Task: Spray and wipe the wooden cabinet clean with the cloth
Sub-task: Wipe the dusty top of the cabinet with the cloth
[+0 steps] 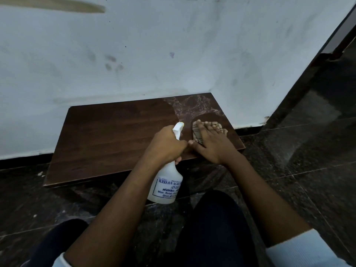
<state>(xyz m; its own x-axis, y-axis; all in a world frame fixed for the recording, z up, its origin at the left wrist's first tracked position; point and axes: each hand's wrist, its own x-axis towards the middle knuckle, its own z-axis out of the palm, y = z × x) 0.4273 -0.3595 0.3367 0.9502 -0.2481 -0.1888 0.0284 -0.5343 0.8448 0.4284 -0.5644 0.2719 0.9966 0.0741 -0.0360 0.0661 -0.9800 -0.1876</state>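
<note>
A low dark wooden cabinet top [107, 135] lies against the wall. Its far right corner is wet with pale spray droplets [194, 106]. My left hand [167, 145] grips the neck of a white spray bottle [166, 186], whose nozzle points toward the right part of the top. My right hand [212, 143] lies flat with straight fingers, pressing a folded checked cloth [196, 132] onto the wood near the right end. Most of the cloth is hidden under my fingers.
A smudged white wall [154, 54] rises right behind the cabinet. Dark polished stone floor [308, 170] surrounds it, with a dark door frame [327, 49] at the right. My knees in dark trousers [213, 224] are close below the cabinet's front edge.
</note>
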